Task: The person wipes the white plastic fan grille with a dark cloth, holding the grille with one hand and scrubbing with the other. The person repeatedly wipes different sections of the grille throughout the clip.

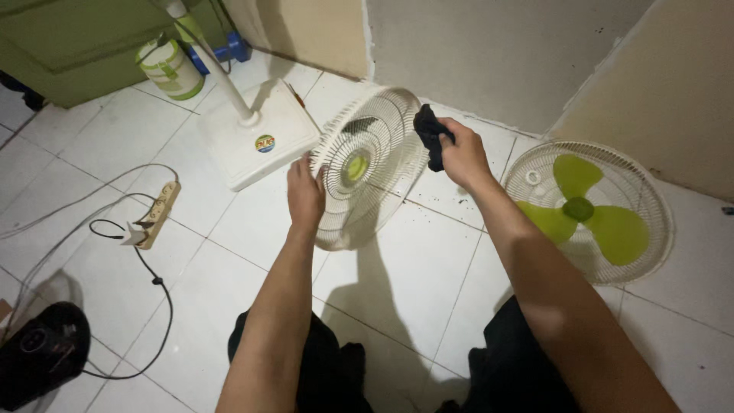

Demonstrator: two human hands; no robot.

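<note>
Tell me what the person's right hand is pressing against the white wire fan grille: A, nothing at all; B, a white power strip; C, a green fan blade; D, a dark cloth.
D: the right hand grips a dark cloth against the rim of the white wire fan grille, which the left hand steadies.

Even, fairly dim indoor light is cast from above and behind the head, so that a soft shadow of the grille (371,164) and arms is thrown forward onto the white tiles (413,275), and a second shadow is laid beside the fan base (256,134). Mild glare is seen on the tiles at left; dark corners are left murky. Focus is held mid-frame, with slight wide-angle stretching and softness noted towards the edges.
</note>
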